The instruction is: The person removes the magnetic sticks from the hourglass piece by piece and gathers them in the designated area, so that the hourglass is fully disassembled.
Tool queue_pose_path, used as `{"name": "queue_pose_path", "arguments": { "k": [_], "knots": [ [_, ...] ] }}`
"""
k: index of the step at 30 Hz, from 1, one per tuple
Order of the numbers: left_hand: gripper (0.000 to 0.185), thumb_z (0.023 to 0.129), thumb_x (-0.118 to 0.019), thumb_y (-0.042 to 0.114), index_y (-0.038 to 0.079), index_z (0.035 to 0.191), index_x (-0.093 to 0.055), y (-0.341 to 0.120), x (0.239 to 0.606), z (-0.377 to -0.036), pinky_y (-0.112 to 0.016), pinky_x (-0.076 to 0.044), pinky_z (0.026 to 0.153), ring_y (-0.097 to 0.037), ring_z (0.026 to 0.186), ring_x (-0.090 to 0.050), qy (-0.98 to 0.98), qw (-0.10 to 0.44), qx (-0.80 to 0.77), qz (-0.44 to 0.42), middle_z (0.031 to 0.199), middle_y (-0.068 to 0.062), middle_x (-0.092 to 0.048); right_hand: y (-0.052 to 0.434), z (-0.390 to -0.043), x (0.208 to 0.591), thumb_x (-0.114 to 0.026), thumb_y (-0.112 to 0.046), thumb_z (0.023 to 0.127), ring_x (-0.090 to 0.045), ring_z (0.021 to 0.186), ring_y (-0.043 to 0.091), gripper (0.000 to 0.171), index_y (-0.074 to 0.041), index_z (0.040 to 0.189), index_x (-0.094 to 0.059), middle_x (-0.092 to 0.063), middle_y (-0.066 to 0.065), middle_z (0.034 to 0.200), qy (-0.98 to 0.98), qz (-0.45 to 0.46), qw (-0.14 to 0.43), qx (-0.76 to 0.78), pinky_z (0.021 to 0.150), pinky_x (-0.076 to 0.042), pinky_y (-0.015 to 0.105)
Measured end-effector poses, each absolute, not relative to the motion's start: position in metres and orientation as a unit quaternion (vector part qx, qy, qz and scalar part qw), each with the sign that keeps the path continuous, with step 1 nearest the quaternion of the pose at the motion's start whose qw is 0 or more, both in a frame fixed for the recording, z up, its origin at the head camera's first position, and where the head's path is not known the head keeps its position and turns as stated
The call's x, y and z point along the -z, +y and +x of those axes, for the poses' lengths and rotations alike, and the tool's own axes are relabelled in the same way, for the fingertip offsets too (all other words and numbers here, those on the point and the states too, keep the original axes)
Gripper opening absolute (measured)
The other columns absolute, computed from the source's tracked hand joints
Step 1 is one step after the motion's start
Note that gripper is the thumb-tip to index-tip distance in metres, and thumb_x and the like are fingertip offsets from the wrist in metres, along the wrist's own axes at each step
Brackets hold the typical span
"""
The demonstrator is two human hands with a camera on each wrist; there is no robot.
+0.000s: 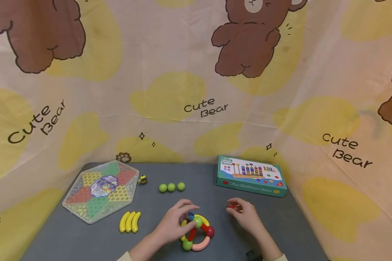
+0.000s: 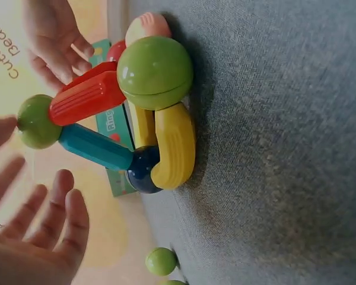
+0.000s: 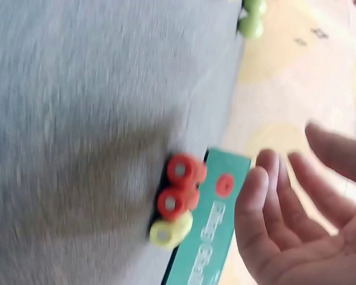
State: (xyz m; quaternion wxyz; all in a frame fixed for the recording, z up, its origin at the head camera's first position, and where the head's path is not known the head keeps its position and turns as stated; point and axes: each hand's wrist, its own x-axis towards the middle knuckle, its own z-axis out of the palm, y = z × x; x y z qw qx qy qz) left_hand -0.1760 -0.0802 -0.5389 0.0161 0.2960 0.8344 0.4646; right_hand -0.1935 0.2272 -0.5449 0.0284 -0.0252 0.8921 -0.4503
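Observation:
A toy frame of balls and rods stands on the table, with a green top ball (image 1: 197, 222), red rods (image 2: 88, 103), a teal rod (image 2: 96, 146), a dark blue ball (image 2: 143, 170), curved yellow pieces (image 2: 177, 146) and a pink curved piece (image 1: 201, 244). My left hand (image 1: 176, 222) is beside it, its thumb right at the top ball and its other fingers loosely spread. Over to the right, my right hand (image 1: 247, 216) hovers with relaxed, parted fingers and holds nothing. Red rods (image 3: 179, 185) and a yellow one (image 3: 171, 230) lie on the table near it.
A green ring game box (image 1: 251, 176) stands at the back right. Three green balls (image 1: 171, 187) sit in a row, and three yellow curved pieces (image 1: 130, 222) lie at left. Behind them are a Chinese checkers board (image 1: 101, 192) and a small bee toy (image 1: 143, 179).

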Motion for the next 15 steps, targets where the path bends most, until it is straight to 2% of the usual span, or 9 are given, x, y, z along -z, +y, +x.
{"name": "queue_pose_path", "arguments": {
  "k": [2, 4, 7, 10, 15],
  "knots": [
    [0.04, 0.093, -0.074, 0.028, 0.034, 0.131, -0.064, -0.078, 0.538, -0.177, -0.029, -0.055, 0.071, -0.021, 0.091, -0.063, 0.829, 0.022, -0.451, 0.329, 0.13, 0.003, -0.054, 0.221, -0.191, 0.545, -0.077, -0.019, 0.09, -0.064, 0.089, 0.017, 0.037, -0.006, 0.123, -0.068, -0.071, 0.009, 0.113, 0.881, -0.072, 0.08, 0.461, 0.071, -0.055, 0.024],
    [0.041, 0.092, -0.073, 0.026, 0.037, 0.13, -0.065, -0.076, 0.537, -0.178, -0.03, -0.055, 0.076, -0.019, 0.097, -0.062, 0.827, 0.03, -0.432, 0.358, 0.132, 0.003, -0.053, 0.215, -0.188, 0.547, -0.078, -0.018, 0.089, -0.064, 0.093, 0.02, 0.042, -0.007, 0.128, -0.065, -0.068, 0.012, 0.12, 0.862, -0.118, 0.137, 0.473, 0.075, -0.056, 0.026],
    [0.041, 0.09, -0.072, 0.017, 0.034, 0.127, -0.067, -0.075, 0.535, -0.182, -0.032, -0.055, 0.078, -0.014, 0.097, -0.059, 0.821, 0.054, -0.419, 0.385, 0.129, 0.003, -0.054, 0.207, -0.185, 0.552, -0.079, -0.017, 0.088, -0.063, 0.099, 0.023, 0.047, -0.012, 0.132, -0.064, -0.065, 0.011, 0.125, 0.834, -0.167, 0.205, 0.483, 0.08, -0.056, 0.027],
    [0.037, 0.088, -0.07, 0.012, 0.027, 0.122, -0.071, -0.075, 0.531, -0.185, -0.029, -0.054, 0.079, -0.009, 0.093, -0.058, 0.82, 0.076, -0.406, 0.397, 0.121, 0.007, -0.057, 0.2, -0.183, 0.558, -0.08, -0.017, 0.088, -0.063, 0.1, 0.021, 0.046, -0.017, 0.131, -0.065, -0.065, 0.006, 0.124, 0.821, -0.197, 0.233, 0.482, 0.081, -0.055, 0.024],
    [0.035, 0.087, -0.071, 0.009, 0.021, 0.12, -0.071, -0.073, 0.525, -0.19, -0.018, -0.05, 0.074, -0.005, 0.087, -0.057, 0.824, 0.093, -0.363, 0.424, 0.113, 0.01, -0.058, 0.195, -0.184, 0.566, -0.078, -0.019, 0.09, -0.063, 0.094, 0.013, 0.037, -0.019, 0.126, -0.068, -0.067, 0.002, 0.117, 0.822, -0.215, 0.232, 0.474, 0.082, -0.052, 0.021]
  ]
}}
